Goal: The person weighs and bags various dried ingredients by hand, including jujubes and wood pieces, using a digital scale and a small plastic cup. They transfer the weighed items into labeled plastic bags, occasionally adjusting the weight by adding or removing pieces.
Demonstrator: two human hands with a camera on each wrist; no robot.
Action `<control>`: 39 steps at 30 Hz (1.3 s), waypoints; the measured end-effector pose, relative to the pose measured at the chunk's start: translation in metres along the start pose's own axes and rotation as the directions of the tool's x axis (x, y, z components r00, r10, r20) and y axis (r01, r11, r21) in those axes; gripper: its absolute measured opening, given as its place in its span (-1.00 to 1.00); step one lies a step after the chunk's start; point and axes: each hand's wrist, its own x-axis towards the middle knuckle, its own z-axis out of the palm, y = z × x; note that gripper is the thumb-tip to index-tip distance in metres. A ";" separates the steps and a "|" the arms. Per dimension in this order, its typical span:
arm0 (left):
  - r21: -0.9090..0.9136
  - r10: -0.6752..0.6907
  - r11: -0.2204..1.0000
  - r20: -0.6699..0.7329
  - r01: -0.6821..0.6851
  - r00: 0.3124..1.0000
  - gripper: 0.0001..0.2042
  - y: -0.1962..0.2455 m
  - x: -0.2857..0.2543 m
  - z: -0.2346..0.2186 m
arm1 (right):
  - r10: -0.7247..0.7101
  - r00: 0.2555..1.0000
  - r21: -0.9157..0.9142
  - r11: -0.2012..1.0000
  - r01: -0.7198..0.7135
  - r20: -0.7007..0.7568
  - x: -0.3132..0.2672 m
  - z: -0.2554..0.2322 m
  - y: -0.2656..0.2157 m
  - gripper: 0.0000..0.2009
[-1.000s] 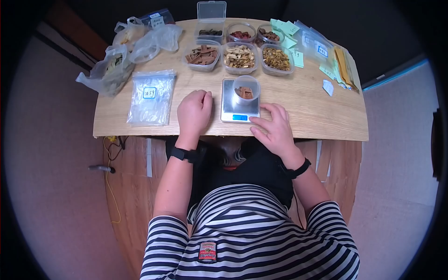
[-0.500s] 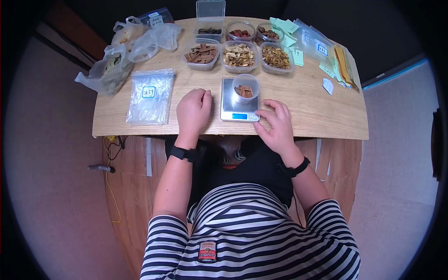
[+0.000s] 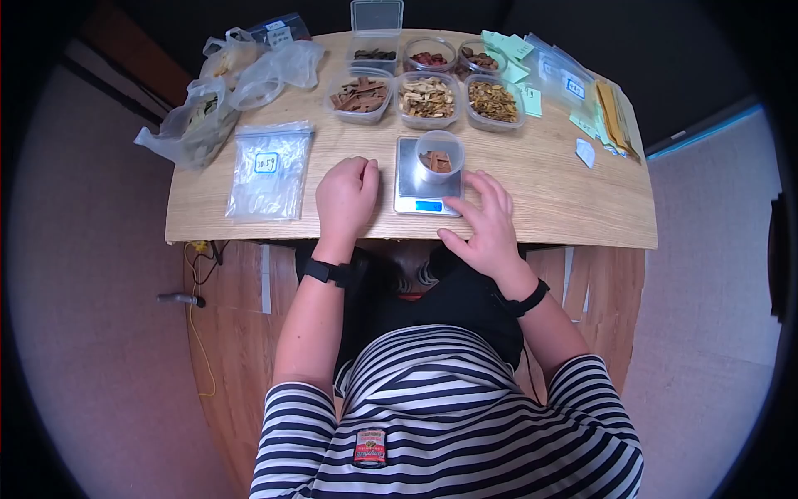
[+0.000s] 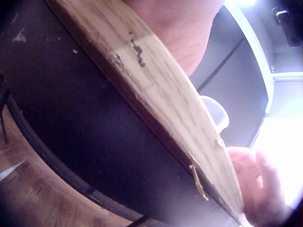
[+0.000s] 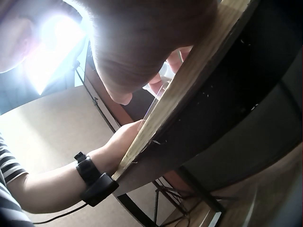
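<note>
Right hand (image 3: 490,220): nearer to the scale (image 3: 409,173), at its near right corner. Fingers spread and relaxed, gripping nothing; a fingertip appears to touch the corner beside the lit display (image 3: 428,205), reading too small to make out. Scale lies ahead and to the left of this hand, long axis running away from the person.

Cup (image 3: 440,140) stands upright on the far right part of the scale's plate, brown bark pieces (image 3: 437,162) inside, beyond the right fingertips.

Left hand (image 3: 347,198): closed, fingers curled, holding nothing seen; rests left of the scale, a strip of bare wood between.

Surface: wood-grain tabletop (image 3: 573,204), scale near its front edge. Flat clear bag (image 3: 268,195), label handwritten, farther left; filled tubs behind the scale, the nearest (image 3: 428,126) just beyond the cup.

Room: plank floor (image 3: 229,333), pale partitions either side, dark backdrop behind.
</note>
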 end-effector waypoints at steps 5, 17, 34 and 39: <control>-0.008 -0.007 1.000 0.009 0.007 1.000 -0.71 0.001 0.000 -0.001 | 0.019 0.999 -0.024 1.000 -0.020 -0.030 -0.001 0.001 -0.002 -0.55; -0.009 -0.009 1.000 -0.003 0.009 1.000 -0.71 -0.001 0.001 0.001 | -0.086 0.994 -0.036 0.996 0.083 -0.061 -0.001 0.006 -0.024 -0.54; -0.018 -0.024 1.000 -0.025 0.024 0.999 -0.72 0.002 0.000 0.001 | 0.009 0.993 0.133 0.991 -0.024 0.114 0.006 0.025 -0.069 -0.56; -0.016 -0.036 0.999 0.001 0.036 0.999 -0.72 0.001 0.001 0.001 | 0.057 0.986 0.178 0.980 -0.085 0.156 0.008 0.023 -0.069 -0.61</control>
